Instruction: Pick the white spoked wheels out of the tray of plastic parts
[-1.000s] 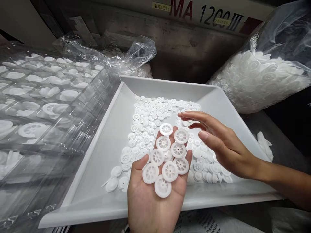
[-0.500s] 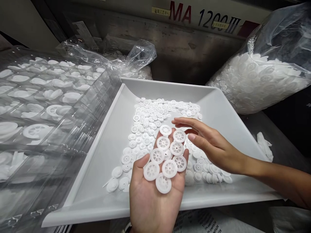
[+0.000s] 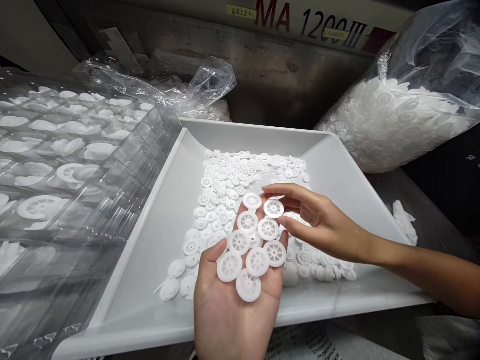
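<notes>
My left hand [image 3: 240, 300] is palm up over the front of a white tray [image 3: 138, 250], with several white spoked plastic wheels [image 3: 258, 262] spread over its palm and fingers. My right hand [image 3: 315, 215] comes in from the right, its thumb and fingers apart around a wheel [image 3: 273, 208] near the left fingertips. Its thumb tip is at that wheel's lower right edge; a firm grip cannot be made out. Beneath and behind both hands, many loose wheels [image 3: 223, 218] lie in the tray.
Clear compartment trays [image 3: 123, 185] holding white parts stand at the left. A clear bag of white wheels [image 3: 397, 120] leans at the back right, and another plastic bag [image 3: 210, 82] lies behind the tray. A crumpled white item [image 3: 405, 221] is at the right.
My right hand has moved slightly left, closer to the wheel at the left fingertips. My left hand still holds the wheels, and the whole view has shifted a little.
</notes>
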The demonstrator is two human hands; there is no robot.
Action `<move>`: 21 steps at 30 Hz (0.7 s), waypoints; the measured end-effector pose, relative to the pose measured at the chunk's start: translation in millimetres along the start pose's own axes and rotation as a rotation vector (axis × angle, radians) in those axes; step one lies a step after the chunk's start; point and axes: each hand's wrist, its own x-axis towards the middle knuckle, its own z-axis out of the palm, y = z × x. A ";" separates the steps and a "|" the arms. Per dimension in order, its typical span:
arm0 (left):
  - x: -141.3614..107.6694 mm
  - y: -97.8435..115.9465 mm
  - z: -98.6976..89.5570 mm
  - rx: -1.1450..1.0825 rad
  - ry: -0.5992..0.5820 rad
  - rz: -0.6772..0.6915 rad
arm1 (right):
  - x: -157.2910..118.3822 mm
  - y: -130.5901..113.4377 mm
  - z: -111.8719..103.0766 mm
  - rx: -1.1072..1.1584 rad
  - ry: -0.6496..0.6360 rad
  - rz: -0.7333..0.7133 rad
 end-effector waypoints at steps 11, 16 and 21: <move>1.3 1.6 -4.0 0.021 -0.014 -0.016 | -1.9 -2.3 -0.3 0.000 0.006 -0.056; -0.9 1.5 -5.7 0.022 -0.061 -0.006 | -1.7 -4.4 0.1 0.009 0.004 -0.072; -0.2 0.2 -4.3 0.017 -0.026 0.015 | -2.9 -5.2 -0.2 0.036 0.002 -0.088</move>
